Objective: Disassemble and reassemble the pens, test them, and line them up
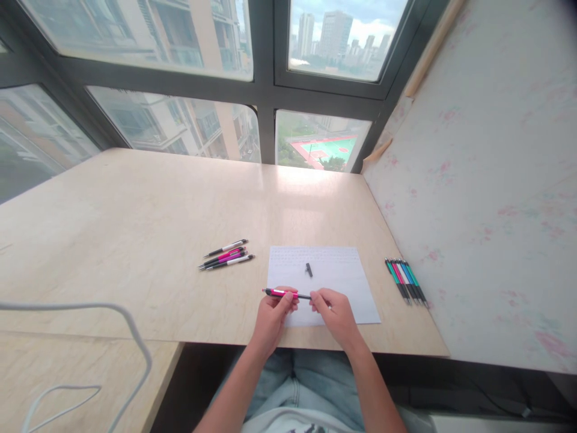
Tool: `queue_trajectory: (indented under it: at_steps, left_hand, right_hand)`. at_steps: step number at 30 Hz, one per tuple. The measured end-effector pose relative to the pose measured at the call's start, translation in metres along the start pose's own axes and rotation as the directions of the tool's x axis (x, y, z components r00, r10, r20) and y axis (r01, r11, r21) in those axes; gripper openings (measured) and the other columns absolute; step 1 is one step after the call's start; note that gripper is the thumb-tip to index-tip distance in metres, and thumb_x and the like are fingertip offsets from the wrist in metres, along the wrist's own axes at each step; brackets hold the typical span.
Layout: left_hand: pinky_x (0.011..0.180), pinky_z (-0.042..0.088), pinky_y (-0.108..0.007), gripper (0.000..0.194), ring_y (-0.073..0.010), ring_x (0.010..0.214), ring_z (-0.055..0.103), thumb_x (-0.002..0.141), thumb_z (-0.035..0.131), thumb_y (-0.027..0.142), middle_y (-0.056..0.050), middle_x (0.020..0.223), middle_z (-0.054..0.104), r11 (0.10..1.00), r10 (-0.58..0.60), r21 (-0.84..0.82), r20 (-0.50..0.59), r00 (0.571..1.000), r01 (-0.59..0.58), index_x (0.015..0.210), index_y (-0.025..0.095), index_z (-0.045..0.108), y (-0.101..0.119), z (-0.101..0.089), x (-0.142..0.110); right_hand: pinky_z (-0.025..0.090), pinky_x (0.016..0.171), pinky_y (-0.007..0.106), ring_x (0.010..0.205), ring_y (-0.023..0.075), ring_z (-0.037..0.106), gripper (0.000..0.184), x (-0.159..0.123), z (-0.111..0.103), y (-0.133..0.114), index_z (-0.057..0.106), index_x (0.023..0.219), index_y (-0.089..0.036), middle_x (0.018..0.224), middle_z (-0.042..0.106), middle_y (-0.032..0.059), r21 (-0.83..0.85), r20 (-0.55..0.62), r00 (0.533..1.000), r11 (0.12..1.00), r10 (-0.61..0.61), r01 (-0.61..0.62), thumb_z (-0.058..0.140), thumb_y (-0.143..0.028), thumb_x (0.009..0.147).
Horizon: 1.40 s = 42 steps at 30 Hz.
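Observation:
Over the near part of a white sheet of paper (360, 300), both hands meet on one pink and black pen (279, 293), held nearly level. My left hand (273, 316) is closed round its pink barrel, the clicker end pointing left. At the black end, my right hand (334, 311) pinches with thumb and fingers; the tip itself is hidden there. A small black piece (309, 270), perhaps a pen part, lies on the paper just beyond the hands. Lines of faint writing run along the sheet's far edge.
Several pens (228, 257) lie loosely grouped left of the paper. A neat row of pens (406, 281) sits at the right, close to the wallpapered wall (487, 198). A white cable (135, 331) loops over the lower left. Windows border the wooden table (148, 240) at the back.

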<state>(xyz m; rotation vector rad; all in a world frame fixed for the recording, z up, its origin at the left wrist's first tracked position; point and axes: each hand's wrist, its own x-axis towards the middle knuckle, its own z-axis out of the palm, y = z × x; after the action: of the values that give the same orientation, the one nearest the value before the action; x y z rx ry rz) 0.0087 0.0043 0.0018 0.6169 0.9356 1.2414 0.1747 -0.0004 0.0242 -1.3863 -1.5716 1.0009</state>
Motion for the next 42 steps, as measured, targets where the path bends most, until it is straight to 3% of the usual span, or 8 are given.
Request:
queue_trajectory:
  at_steps: [5, 11, 16, 22, 28, 33, 39, 42]
  left_hand:
    - [0.062, 0.042, -0.022, 0.022, -0.0103, 0.064, 0.055, 0.078, 0.076, 0.032, -0.004, 0.071, 0.067, 0.999, -0.005, -0.046, 0.010, 1.000, 0.006, 0.088, 0.013, 0.074, -0.001, -0.002, 0.003]
    - [0.063, 0.043, -0.022, 0.022, -0.0112, 0.066, 0.057, 0.078, 0.076, 0.032, -0.005, 0.072, 0.068, 0.999, -0.011, -0.042, 0.020, 1.000, 0.012, 0.088, 0.013, 0.074, -0.003, -0.003, 0.003]
    - [0.063, 0.044, -0.023, 0.023, -0.0112, 0.066, 0.056, 0.077, 0.076, 0.032, -0.005, 0.072, 0.067, 0.999, -0.011, -0.034, 0.011, 1.000, 0.011, 0.089, 0.012, 0.074, 0.000, -0.003, 0.002]
    - [0.063, 0.044, -0.022, 0.022, -0.0114, 0.066, 0.056, 0.078, 0.076, 0.030, -0.005, 0.072, 0.067, 0.998, -0.012, -0.062, 0.014, 1.000, 0.013, 0.089, 0.012, 0.073, -0.001, -0.004, 0.003]
    - [0.063, 0.044, -0.023, 0.021, -0.0111, 0.065, 0.056, 0.079, 0.075, 0.030, -0.004, 0.072, 0.066, 0.996, -0.013, -0.093, 0.024, 1.000, 0.016, 0.090, 0.012, 0.073, -0.002, -0.004, 0.003]
    - [0.062, 0.044, -0.023, 0.022, -0.0110, 0.065, 0.056, 0.078, 0.076, 0.030, -0.004, 0.071, 0.066, 0.994, -0.016, -0.106, 0.016, 1.000, 0.018, 0.089, 0.011, 0.073, -0.001, -0.003, 0.003]
    - [0.061, 0.043, -0.022, 0.024, -0.0103, 0.063, 0.056, 0.076, 0.077, 0.031, -0.004, 0.070, 0.066, 0.991, -0.037, -0.130, 0.010, 0.999, 0.038, 0.089, 0.012, 0.073, 0.002, 0.000, 0.001]
    - [0.061, 0.043, -0.022, 0.024, -0.0107, 0.063, 0.056, 0.076, 0.078, 0.031, -0.005, 0.070, 0.066, 0.989, -0.045, -0.139, 0.014, 0.999, 0.046, 0.088, 0.011, 0.073, 0.003, 0.000, 0.001]
  right_hand:
    - [0.050, 0.062, 0.026, 0.087, 0.0196, 0.063, 0.027, 0.001, -0.001, 0.000, 0.063, 0.109, -0.021, 0.104, 0.069, 0.0075, 0.074, -0.041, 0.999, 0.997, -0.015, 0.018, 0.064, -0.033, 0.084]
    - [0.048, 0.064, 0.028, 0.069, 0.0170, 0.062, 0.036, 0.002, -0.002, -0.001, 0.065, 0.070, -0.018, 0.070, 0.067, 0.0042, 0.008, 0.021, 1.000, 1.000, -0.006, 0.006, 0.047, -0.037, 0.096]
    - [0.050, 0.062, 0.026, 0.087, 0.0194, 0.063, 0.023, 0.002, 0.000, -0.003, 0.063, 0.104, -0.020, 0.100, 0.069, 0.0072, 0.058, -0.075, 0.996, 0.997, -0.038, 0.043, 0.064, -0.034, 0.085]
    - [0.048, 0.062, 0.028, 0.068, 0.0171, 0.062, 0.039, 0.002, 0.004, -0.003, 0.065, 0.072, -0.019, 0.069, 0.067, 0.0049, -0.004, 0.022, 1.000, 1.000, 0.003, -0.003, 0.044, -0.040, 0.097]
    - [0.050, 0.063, 0.025, 0.090, 0.0200, 0.063, 0.027, 0.001, 0.005, -0.006, 0.061, 0.110, -0.020, 0.103, 0.069, 0.0078, 0.050, -0.069, 0.997, 0.999, -0.018, 0.022, 0.061, -0.034, 0.087]
    - [0.046, 0.061, 0.027, 0.067, 0.0167, 0.062, 0.037, 0.004, 0.005, -0.010, 0.064, 0.072, -0.019, 0.068, 0.067, 0.0037, -0.045, 0.001, 1.000, 0.999, 0.009, -0.009, 0.045, -0.037, 0.097]
    - [0.051, 0.064, 0.027, 0.093, 0.0209, 0.065, 0.032, 0.002, 0.004, -0.013, 0.061, 0.117, -0.021, 0.109, 0.069, 0.0089, -0.004, -0.052, 0.996, 0.997, -0.074, 0.074, 0.059, -0.031, 0.087]
    - [0.050, 0.062, 0.027, 0.083, 0.0199, 0.066, 0.023, 0.003, 0.005, -0.015, 0.066, 0.104, -0.020, 0.094, 0.072, 0.0072, -0.032, -0.020, 0.999, 0.999, -0.026, 0.026, 0.055, -0.035, 0.091]
